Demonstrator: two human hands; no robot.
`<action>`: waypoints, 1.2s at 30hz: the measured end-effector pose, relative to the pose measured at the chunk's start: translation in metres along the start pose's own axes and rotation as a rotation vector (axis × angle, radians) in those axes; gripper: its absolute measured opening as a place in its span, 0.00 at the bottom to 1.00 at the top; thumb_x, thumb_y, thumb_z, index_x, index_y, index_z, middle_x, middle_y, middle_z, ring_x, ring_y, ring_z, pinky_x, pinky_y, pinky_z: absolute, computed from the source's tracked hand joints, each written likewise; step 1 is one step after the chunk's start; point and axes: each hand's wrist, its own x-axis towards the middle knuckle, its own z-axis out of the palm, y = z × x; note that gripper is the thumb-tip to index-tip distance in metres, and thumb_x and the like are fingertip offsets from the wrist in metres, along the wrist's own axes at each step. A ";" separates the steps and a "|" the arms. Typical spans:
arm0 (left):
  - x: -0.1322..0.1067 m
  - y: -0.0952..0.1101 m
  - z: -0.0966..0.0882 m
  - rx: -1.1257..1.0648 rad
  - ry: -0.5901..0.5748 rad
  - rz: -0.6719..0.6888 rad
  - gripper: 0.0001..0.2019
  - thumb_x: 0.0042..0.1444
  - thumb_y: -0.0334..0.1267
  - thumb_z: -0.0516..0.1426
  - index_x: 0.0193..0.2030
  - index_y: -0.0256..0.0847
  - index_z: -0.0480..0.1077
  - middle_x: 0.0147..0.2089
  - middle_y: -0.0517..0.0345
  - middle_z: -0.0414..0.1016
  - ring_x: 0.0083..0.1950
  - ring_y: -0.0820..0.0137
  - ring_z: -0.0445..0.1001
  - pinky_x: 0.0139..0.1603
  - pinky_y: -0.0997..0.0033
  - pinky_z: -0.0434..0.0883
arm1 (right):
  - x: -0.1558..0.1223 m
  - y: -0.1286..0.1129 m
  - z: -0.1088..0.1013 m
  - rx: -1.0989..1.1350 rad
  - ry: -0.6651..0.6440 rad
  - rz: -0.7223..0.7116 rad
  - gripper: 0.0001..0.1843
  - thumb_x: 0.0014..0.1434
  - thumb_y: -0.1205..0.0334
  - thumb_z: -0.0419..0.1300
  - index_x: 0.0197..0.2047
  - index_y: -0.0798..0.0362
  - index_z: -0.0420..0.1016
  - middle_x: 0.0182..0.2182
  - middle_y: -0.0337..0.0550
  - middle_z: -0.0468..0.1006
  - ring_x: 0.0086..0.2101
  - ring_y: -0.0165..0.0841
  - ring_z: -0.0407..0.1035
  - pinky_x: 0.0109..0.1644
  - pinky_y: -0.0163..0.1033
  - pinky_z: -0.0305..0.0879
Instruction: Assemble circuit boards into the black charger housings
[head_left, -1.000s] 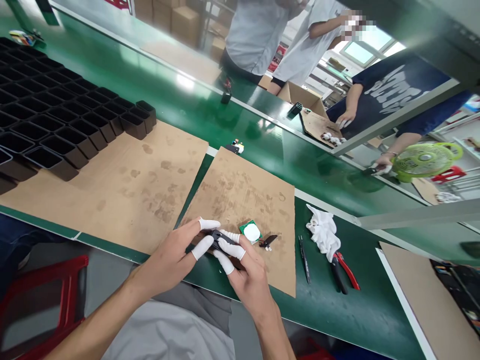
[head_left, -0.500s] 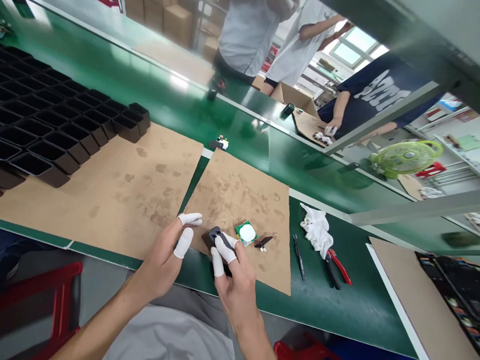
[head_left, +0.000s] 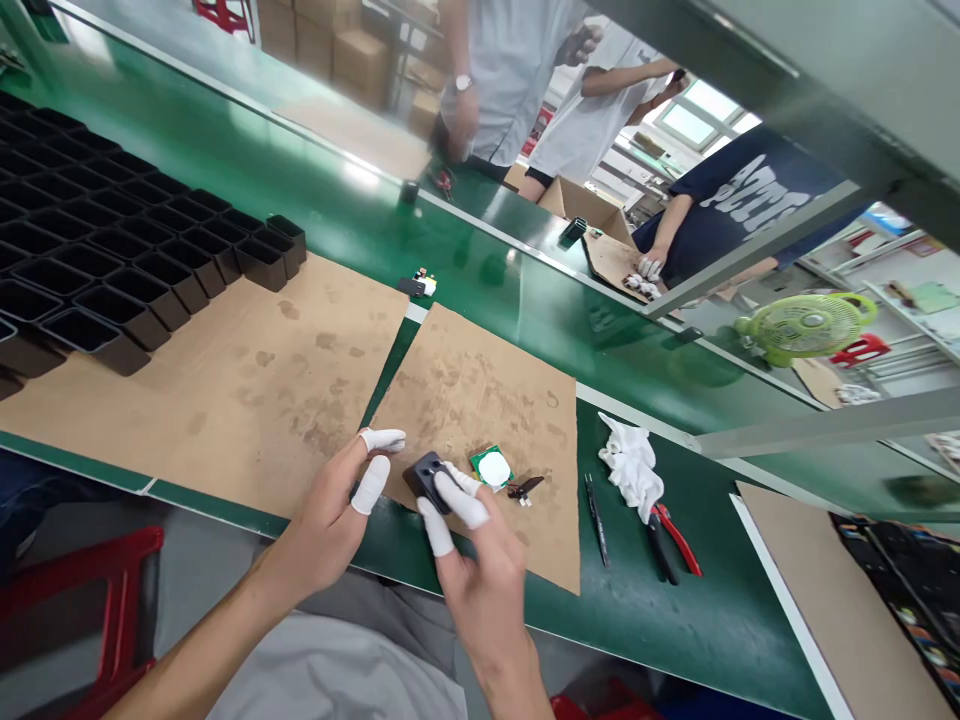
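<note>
At lower centre I see a small black housing (head_left: 426, 480) with round holes, pinched by the cot-covered fingertips of my right hand (head_left: 480, 570); my left hand (head_left: 334, 510) hovers beside it, fingers loosely apart. Just right on the cardboard sheet (head_left: 480, 400) lie a green circuit board (head_left: 493, 467), tweezers (head_left: 596, 508) and red-handled pliers (head_left: 675, 540) on the green tabletop (head_left: 675, 620)

I saw both forearms bare, no sleeves reaching the wrists. The left hand (head_left: 322, 525) wore white rubber cots on the tips of two fingers (head_left: 370, 485); the right hand (head_left: 484, 585) wore the same white cots on three. Grey cloth covered my lap below.
</note>
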 end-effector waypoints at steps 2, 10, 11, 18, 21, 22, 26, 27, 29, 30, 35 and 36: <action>0.000 0.001 0.000 0.004 0.008 0.007 0.31 0.80 0.67 0.48 0.69 0.46 0.74 0.75 0.43 0.78 0.77 0.49 0.75 0.82 0.40 0.68 | -0.002 0.003 0.007 0.004 -0.018 0.010 0.28 0.76 0.74 0.65 0.72 0.42 0.81 0.56 0.51 0.88 0.57 0.45 0.86 0.61 0.47 0.87; -0.001 0.001 0.001 0.023 0.010 -0.003 0.33 0.80 0.68 0.47 0.71 0.47 0.75 0.75 0.43 0.77 0.79 0.48 0.73 0.84 0.39 0.65 | -0.011 0.012 0.008 0.069 0.225 0.118 0.14 0.76 0.68 0.69 0.62 0.48 0.84 0.52 0.52 0.89 0.52 0.44 0.87 0.57 0.49 0.89; -0.002 0.000 0.001 0.015 0.016 -0.012 0.32 0.80 0.68 0.47 0.71 0.48 0.75 0.76 0.44 0.77 0.79 0.48 0.72 0.85 0.39 0.65 | -0.013 0.011 0.006 0.076 0.296 0.138 0.14 0.75 0.68 0.69 0.61 0.48 0.83 0.53 0.53 0.89 0.54 0.45 0.87 0.59 0.51 0.89; -0.002 -0.004 0.001 -0.003 0.036 -0.011 0.34 0.80 0.68 0.46 0.73 0.46 0.72 0.77 0.42 0.76 0.80 0.49 0.71 0.85 0.39 0.63 | -0.014 0.005 0.010 -0.063 0.068 0.038 0.24 0.77 0.73 0.64 0.70 0.44 0.82 0.55 0.53 0.88 0.56 0.45 0.87 0.57 0.45 0.87; -0.002 -0.005 0.001 0.022 0.021 -0.013 0.34 0.80 0.69 0.46 0.72 0.46 0.73 0.76 0.42 0.76 0.79 0.49 0.71 0.85 0.39 0.62 | -0.018 0.007 0.016 -0.070 0.055 0.049 0.26 0.78 0.74 0.62 0.72 0.43 0.80 0.57 0.54 0.88 0.59 0.45 0.86 0.60 0.46 0.87; -0.002 -0.005 0.001 0.027 0.016 -0.014 0.34 0.80 0.69 0.46 0.72 0.46 0.73 0.77 0.42 0.76 0.80 0.48 0.71 0.85 0.39 0.62 | -0.020 0.008 0.017 -0.043 0.073 0.077 0.25 0.78 0.72 0.64 0.72 0.44 0.80 0.57 0.54 0.88 0.58 0.45 0.86 0.60 0.47 0.87; -0.003 -0.005 0.000 0.037 0.019 -0.008 0.33 0.80 0.68 0.47 0.72 0.46 0.73 0.77 0.42 0.76 0.80 0.49 0.71 0.86 0.39 0.61 | -0.029 0.013 0.021 0.126 0.199 0.317 0.31 0.73 0.61 0.74 0.75 0.49 0.74 0.57 0.56 0.90 0.54 0.47 0.89 0.58 0.51 0.90; -0.003 -0.005 0.000 0.036 0.021 -0.007 0.33 0.80 0.68 0.47 0.72 0.46 0.73 0.76 0.42 0.76 0.80 0.49 0.71 0.86 0.39 0.62 | -0.030 0.014 0.021 0.152 0.213 0.358 0.33 0.73 0.59 0.75 0.76 0.50 0.72 0.57 0.57 0.90 0.54 0.48 0.89 0.58 0.52 0.90; -0.002 -0.004 0.000 0.033 0.020 -0.006 0.32 0.80 0.67 0.48 0.72 0.47 0.73 0.75 0.43 0.77 0.78 0.50 0.73 0.84 0.41 0.64 | -0.031 0.014 0.021 0.151 0.190 0.366 0.33 0.73 0.59 0.74 0.77 0.50 0.73 0.58 0.58 0.89 0.55 0.49 0.88 0.60 0.54 0.89; -0.002 -0.003 0.000 0.033 0.017 -0.004 0.31 0.81 0.66 0.48 0.73 0.47 0.73 0.75 0.44 0.78 0.78 0.50 0.74 0.84 0.42 0.65 | -0.031 0.014 0.020 0.131 0.172 0.338 0.30 0.74 0.59 0.73 0.76 0.50 0.75 0.59 0.58 0.89 0.56 0.49 0.88 0.62 0.55 0.88; 0.000 -0.001 -0.001 0.116 -0.037 0.054 0.26 0.79 0.61 0.54 0.72 0.48 0.74 0.77 0.44 0.76 0.78 0.49 0.74 0.82 0.44 0.69 | -0.030 0.017 0.019 0.053 0.149 0.257 0.20 0.75 0.60 0.71 0.68 0.47 0.84 0.58 0.54 0.90 0.56 0.49 0.88 0.63 0.54 0.87; 0.000 -0.001 -0.001 0.146 -0.062 0.072 0.26 0.79 0.59 0.56 0.73 0.48 0.74 0.77 0.45 0.76 0.78 0.49 0.74 0.82 0.44 0.70 | -0.030 0.017 0.019 0.062 0.147 0.296 0.22 0.75 0.59 0.72 0.69 0.47 0.83 0.58 0.54 0.90 0.55 0.49 0.88 0.62 0.55 0.88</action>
